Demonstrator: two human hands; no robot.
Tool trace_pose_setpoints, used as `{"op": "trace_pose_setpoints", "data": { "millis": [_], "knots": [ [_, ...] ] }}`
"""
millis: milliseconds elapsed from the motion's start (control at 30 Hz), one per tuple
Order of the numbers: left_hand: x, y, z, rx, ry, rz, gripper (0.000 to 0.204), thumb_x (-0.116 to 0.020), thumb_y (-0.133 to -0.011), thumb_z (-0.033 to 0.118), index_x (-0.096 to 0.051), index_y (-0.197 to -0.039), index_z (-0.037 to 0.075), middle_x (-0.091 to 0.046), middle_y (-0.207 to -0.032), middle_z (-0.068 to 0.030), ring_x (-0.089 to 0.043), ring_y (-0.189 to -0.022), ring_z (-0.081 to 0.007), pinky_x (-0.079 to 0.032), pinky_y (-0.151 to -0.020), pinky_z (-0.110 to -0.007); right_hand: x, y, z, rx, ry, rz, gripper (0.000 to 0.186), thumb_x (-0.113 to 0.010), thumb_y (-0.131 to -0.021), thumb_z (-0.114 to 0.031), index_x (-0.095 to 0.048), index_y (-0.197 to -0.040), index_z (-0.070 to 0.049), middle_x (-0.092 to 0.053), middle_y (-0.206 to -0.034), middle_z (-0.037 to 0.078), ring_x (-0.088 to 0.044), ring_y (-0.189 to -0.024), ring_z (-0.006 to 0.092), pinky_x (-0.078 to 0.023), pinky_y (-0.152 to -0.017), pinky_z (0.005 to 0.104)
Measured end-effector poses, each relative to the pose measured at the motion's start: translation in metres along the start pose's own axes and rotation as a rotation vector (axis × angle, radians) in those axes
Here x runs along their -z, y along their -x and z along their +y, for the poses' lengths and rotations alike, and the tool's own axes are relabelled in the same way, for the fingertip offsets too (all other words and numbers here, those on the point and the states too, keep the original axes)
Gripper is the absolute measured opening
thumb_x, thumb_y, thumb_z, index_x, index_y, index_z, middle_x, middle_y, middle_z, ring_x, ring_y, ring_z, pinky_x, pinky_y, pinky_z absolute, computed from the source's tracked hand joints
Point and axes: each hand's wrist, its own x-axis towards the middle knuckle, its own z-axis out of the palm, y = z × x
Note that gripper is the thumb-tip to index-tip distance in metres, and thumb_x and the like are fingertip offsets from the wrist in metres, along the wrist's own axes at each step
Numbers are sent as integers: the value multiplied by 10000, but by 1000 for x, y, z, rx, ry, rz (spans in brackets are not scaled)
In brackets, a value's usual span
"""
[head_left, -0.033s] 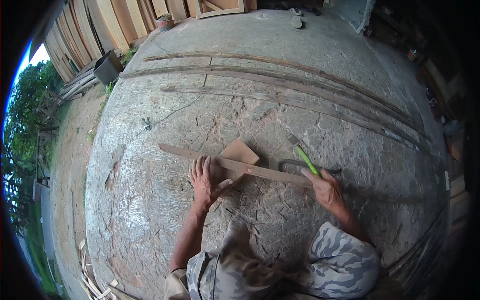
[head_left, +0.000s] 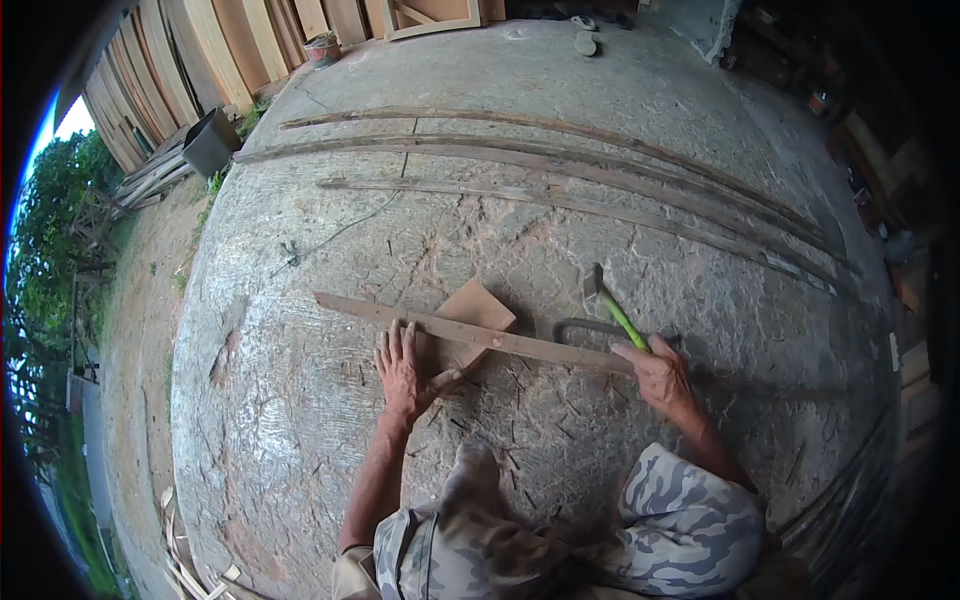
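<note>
My right hand [head_left: 661, 378] is closed around the green handle of a hammer [head_left: 622, 319]. The hammer's dark metal head points away from me, above the concrete floor. A long narrow wooden strip [head_left: 560, 351] lies across a flat square-edged wood block [head_left: 478, 303], and its right end reaches under or beside my right hand. My left hand [head_left: 401, 374] rests with fingers spread, fingertips on the strip and thumb out near the block's lower corner. Just left of the right hand, a dark curved metal bar [head_left: 570, 326], partly hidden behind the hammer, lies on the floor.
Several long wooden strips [head_left: 520, 150] lie across the floor farther off. Loose nails or splinters are scattered around my hands. Boards [head_left: 240, 50] lean at the back left, near a grey bin [head_left: 212, 140]. Sandals [head_left: 585, 43] lie at the far end.
My right hand has shifted slightly right, and the hammer has turned so its head shows at another angle. My left hand's fingertips have slid slightly back towards me. The strip has barely moved.
</note>
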Motion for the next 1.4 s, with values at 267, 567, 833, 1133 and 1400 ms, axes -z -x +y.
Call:
{"op": "trace_pose_setpoints", "data": {
  "millis": [267, 567, 833, 1133, 1400],
  "knots": [
    [-1, 30, -1, 15, -88, -152, 1379, -830, -604, 807, -303, -1650, 81, -161, -1711, -292, -384, -1404, -551, -338, -1151, -622, -10, 29, 58, -260, 204, -224, 516, -879, -793, -211, -708, -1269, -110, -534, -1135, 179, -523, -1151, 382, -461, -968, 496],
    [-21, 67, 41, 222, -124, -102, 1243, -828, -716, 707, -325, -1608, 1, -347, -1612, -286, -377, -1415, -497, -284, -1180, -610, -17, -1, 14, -126, 35, -204, 438, -868, -833, -256, -690, -1175, -47, -517, -1105, 172, -569, -1069, 366, -493, -900, 489],
    [-26, 25, 89, -257, -278, 24, 771, -708, -927, 438, -434, -1600, 180, -429, -1614, -133, -303, -1535, -388, -153, -1264, -584, -87, -101, -68, 29, -20, -404, 402, -810, -884, -378, -716, -1066, -33, -609, -1141, 247, -615, -1112, 420, -506, -935, 529],
    [10, -45, 22, -542, -147, -236, 353, -607, -945, 181, -685, -1289, 153, -662, -1266, -68, -609, -1190, -282, -396, -1151, -503, -14, -83, -50, -191, -439, -249, 666, -547, -1065, -92, -297, -1673, -201, -694, -979, 237, -721, -834, 325, -551, -716, 424],
    [40, -49, 0, -358, -107, -264, 350, -651, -985, 267, -669, -1319, 162, -649, -1288, -71, -582, -1241, -304, -372, -1167, -519, -15, -2, -48, -197, -469, -81, 634, -550, -1062, -59, -318, -1651, -87, -674, -1266, 335, -722, -1136, 408, -572, -899, 429]
  ]
}}
